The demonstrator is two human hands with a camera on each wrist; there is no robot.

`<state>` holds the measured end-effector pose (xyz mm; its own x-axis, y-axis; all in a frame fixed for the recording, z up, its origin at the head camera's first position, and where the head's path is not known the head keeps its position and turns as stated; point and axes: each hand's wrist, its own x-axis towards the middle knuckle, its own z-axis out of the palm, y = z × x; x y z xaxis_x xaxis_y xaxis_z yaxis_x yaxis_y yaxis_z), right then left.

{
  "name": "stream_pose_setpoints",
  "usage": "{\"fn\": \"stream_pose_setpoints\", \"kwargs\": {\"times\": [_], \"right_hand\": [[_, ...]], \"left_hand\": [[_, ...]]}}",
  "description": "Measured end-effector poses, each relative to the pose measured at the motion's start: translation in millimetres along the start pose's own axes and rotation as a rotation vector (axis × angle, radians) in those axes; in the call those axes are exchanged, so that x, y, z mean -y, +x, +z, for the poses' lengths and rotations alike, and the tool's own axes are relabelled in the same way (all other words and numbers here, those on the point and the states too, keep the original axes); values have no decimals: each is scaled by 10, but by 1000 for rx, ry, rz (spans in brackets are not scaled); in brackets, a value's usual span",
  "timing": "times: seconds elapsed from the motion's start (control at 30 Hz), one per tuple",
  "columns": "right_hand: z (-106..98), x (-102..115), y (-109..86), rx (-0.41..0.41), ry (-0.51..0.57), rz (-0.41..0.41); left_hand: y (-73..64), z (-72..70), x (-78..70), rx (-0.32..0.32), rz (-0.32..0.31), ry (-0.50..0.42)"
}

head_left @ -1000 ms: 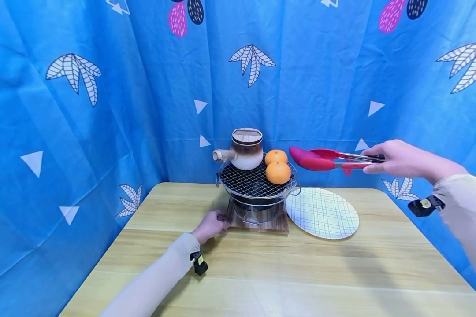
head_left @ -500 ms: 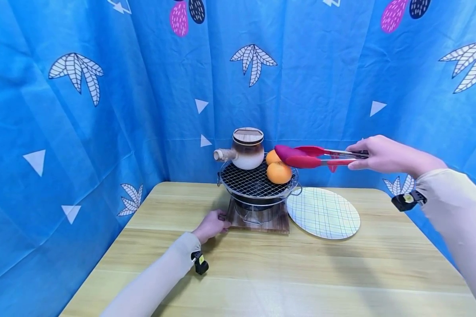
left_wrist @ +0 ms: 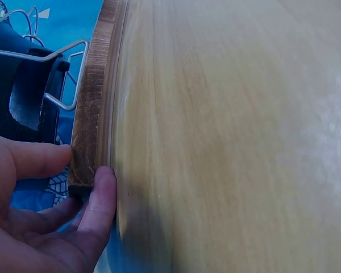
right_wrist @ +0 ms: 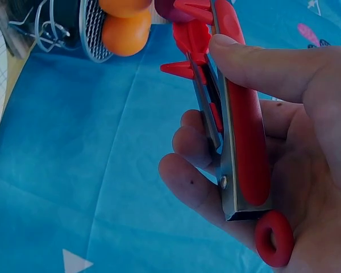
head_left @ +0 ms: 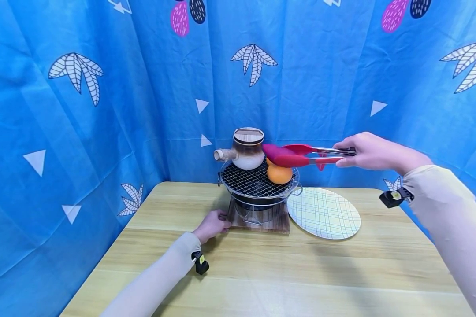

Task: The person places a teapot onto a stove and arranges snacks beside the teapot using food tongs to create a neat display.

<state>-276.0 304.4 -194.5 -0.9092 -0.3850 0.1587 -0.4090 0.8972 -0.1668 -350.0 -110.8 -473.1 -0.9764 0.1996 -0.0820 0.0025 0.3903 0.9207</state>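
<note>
My right hand grips red and silver tongs. Between the tongs' red tips is a long purple thing, like a sweet potato, held above the round wire grill. Under it a front orange sits on the grill; a second orange behind is mostly hidden. A clay pot with a wooden lid and side handle stands at the grill's back left. My left hand pinches the near left corner of the wooden board beneath the stove, thumb on top, fingers below in the left wrist view.
A checked oval plate lies on the table, right of the stove. Wire loop handles stick out from the grill's sides. A blue patterned curtain hangs close behind the table and along its sides.
My right hand has moved left with the tongs and the purple thing, from right of the grill to above the oranges, close to the pot. My left hand stays on the board.
</note>
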Motion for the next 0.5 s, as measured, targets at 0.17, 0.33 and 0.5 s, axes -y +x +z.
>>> {"fn": "stream_pose_setpoints", "kwargs": {"times": [0.17,0.33,0.5], "right_hand": [[17,87,44,-2,-5,-28],[37,186,92,4,-18,-59],[78,279,152,18,-30,-85]], "left_hand": [[0,-3,0,-4,15,13],[0,-7,3,-4,15,12],[-13,-9,0,-3,19,9]]}}
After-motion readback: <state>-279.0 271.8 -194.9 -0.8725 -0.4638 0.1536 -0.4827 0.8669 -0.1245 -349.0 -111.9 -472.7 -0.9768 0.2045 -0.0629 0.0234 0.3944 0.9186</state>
